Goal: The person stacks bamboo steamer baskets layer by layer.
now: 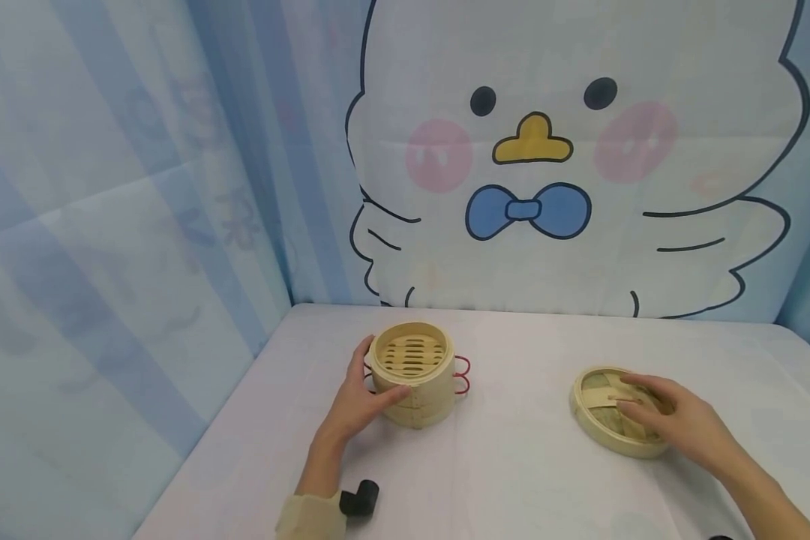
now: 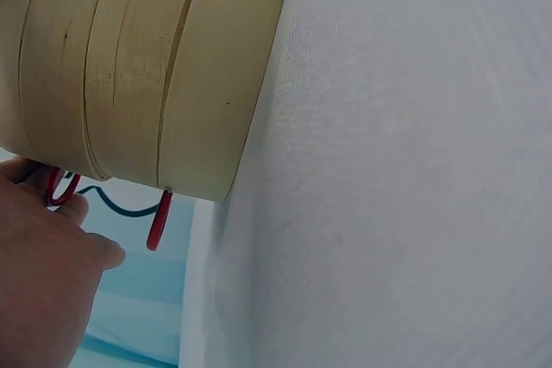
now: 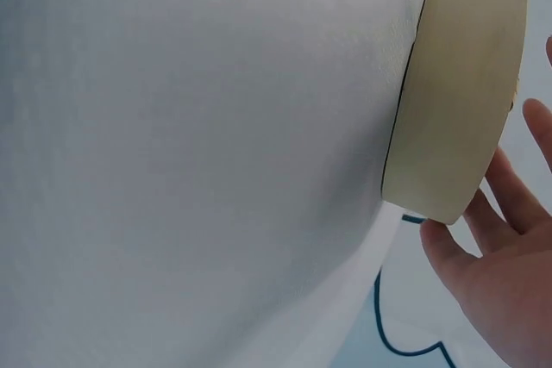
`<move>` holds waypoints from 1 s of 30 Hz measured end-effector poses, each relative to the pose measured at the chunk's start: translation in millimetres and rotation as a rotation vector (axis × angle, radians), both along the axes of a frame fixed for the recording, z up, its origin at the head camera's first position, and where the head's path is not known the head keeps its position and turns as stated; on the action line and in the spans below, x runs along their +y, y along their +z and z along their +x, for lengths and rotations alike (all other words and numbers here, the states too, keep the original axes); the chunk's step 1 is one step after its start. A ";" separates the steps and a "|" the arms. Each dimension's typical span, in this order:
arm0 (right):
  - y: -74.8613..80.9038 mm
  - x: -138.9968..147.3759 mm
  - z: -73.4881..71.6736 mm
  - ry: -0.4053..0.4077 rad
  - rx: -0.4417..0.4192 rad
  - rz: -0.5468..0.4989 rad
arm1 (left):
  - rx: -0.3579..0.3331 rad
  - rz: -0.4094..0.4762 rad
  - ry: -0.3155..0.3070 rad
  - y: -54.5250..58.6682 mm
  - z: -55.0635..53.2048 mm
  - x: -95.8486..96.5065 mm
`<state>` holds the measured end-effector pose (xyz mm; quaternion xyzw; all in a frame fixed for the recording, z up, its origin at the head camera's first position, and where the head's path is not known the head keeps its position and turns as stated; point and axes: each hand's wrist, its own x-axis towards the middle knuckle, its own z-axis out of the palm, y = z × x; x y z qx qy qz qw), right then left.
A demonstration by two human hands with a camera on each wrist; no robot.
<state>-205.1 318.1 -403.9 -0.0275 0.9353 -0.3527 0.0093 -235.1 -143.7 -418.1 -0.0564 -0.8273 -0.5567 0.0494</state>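
Ideally, the left hand (image 1: pixel 355 405) grips the steamer (image 1: pixel 427 399) steadily while the right hand (image 1: pixel 685 418), fingers parted, centres over the lid (image 1: pixel 605 416).

Head view high, forward; wrist views close

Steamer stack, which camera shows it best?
The head view: it shows the steamer stack from slatted top to base, though the left hand covers part. The left wrist view shows mostly its side wall up close, cut off by the frame, with red loops. The right wrist view shows none.
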 end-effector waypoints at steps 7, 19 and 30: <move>-2.6 0.3 1.1 0.029 0.038 -0.020 | -0.001 0.001 0.004 1.5 1.2 0.5; -7.6 0.6 -0.6 0.065 0.099 -0.030 | 0.007 -0.010 0.009 0.5 1.4 0.6; -8.5 2.0 -2.8 0.048 0.083 -0.019 | -0.003 -0.006 0.009 1.4 2.1 1.1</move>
